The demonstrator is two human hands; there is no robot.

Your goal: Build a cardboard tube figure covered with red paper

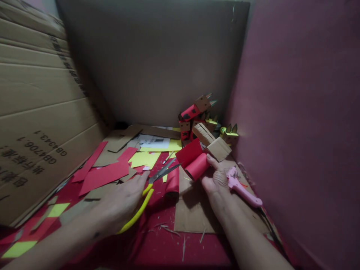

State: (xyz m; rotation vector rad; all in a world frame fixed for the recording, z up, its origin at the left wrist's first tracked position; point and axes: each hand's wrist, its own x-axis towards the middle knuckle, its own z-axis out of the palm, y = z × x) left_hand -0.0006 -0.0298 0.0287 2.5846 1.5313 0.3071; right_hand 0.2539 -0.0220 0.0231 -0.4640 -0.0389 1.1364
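The left hand (126, 200) holds scissors (151, 183), the right hand (217, 182) rolled red paper (198, 166), both hands partly hidden.

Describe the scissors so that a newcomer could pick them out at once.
Start at the big printed cardboard box on the left, then move right to the left hand. It holds the scissors, blades pointing towards the red paper roll in the right hand. Their curved yellow handles and metal blades set them apart from the flat paper pieces nearby.
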